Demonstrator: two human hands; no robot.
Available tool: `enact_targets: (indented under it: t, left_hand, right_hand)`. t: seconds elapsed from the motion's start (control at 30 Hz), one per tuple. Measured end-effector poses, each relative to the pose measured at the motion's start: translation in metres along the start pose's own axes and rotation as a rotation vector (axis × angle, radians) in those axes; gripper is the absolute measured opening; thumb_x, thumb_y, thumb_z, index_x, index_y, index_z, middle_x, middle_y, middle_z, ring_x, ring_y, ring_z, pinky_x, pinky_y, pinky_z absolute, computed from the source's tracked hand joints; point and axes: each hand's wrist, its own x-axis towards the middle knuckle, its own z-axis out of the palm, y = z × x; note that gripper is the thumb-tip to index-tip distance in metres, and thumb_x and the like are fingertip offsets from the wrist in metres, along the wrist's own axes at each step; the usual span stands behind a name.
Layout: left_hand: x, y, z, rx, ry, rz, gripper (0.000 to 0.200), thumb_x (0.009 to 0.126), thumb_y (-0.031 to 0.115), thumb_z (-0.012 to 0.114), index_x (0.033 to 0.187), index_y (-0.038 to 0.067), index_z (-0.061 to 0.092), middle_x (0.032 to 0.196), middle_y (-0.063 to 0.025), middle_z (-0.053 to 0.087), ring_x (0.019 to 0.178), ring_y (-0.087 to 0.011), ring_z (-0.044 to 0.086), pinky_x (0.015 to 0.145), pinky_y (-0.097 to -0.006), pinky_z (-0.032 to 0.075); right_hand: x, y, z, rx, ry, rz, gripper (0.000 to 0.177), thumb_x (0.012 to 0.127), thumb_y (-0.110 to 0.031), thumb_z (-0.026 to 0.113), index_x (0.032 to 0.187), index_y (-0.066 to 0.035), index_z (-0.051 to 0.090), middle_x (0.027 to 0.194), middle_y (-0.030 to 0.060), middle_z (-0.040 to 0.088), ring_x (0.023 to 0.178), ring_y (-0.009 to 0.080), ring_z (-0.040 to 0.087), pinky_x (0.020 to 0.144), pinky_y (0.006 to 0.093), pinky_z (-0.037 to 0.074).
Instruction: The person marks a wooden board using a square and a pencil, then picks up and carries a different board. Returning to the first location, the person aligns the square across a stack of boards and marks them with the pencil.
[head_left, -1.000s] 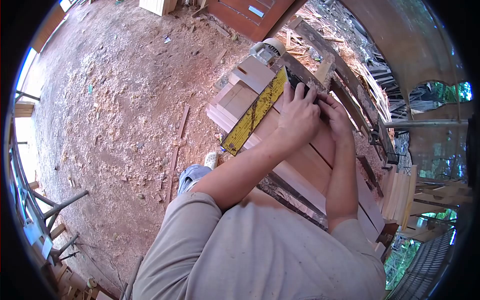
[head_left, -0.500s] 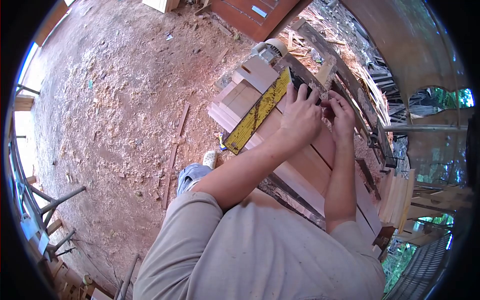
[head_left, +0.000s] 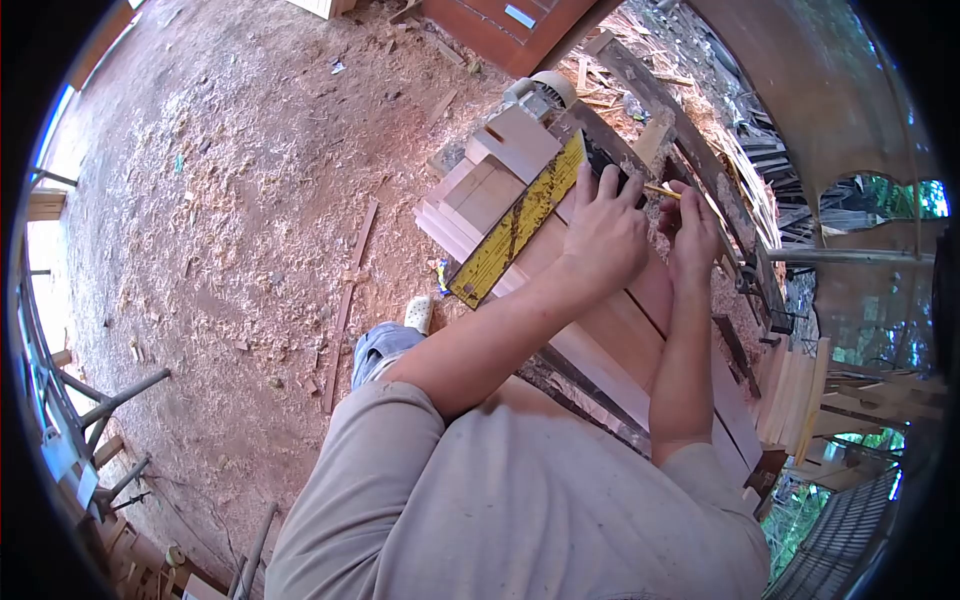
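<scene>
My left hand is closed over the black stock of a try square, its fingers curled across the top. The square's yellow, dark-smudged blade lies across several pale wooden boards. Just right of it, my right hand pinches a thin yellow pencil between thumb and fingers. The pencil points left toward the stock; my left fingers hide where its tip ends.
Beyond the boards sits a motor, near a reddish-brown wooden panel. Shavings cover the ground, where a long thin strip lies. Stacked planks stand at right, below a metal pipe.
My right hand has shifted slightly up and right, and the pencil in it now shows. My left hand and the square stay nearly in place.
</scene>
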Motion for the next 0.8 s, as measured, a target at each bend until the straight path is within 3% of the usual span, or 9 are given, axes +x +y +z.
enact_targets:
  t: [0.27, 0.8]
  left_hand:
    - [0.0003, -0.0006, 0.0037, 0.008, 0.04, 0.005, 0.023, 0.084, 0.02, 0.061, 0.088, 0.006, 0.079, 0.137, -0.0098, 0.058, 0.132, -0.0339, 0.045, 0.117, -0.0619, 0.024]
    - [0.0012, -0.0001, 0.0006, 0.025, 0.001, 0.009, 0.021, 0.082, 0.02, 0.062, 0.086, 0.008, 0.08, 0.133, -0.0084, 0.059, 0.13, -0.0324, 0.045, 0.116, -0.0604, 0.024]
  right_hand:
    - [0.0025, 0.0078, -0.0042, 0.009, -0.097, -0.018, 0.016, 0.1, -0.012, 0.065, 0.113, -0.004, 0.07, 0.08, -0.0006, 0.064, 0.065, 0.0056, 0.053, 0.059, 0.0203, 0.043]
    - [0.0002, 0.0033, -0.0015, 0.031, -0.071, 0.014, 0.016, 0.102, -0.018, 0.063, 0.111, -0.007, 0.072, 0.08, -0.001, 0.064, 0.065, 0.0061, 0.054, 0.059, 0.0209, 0.044]
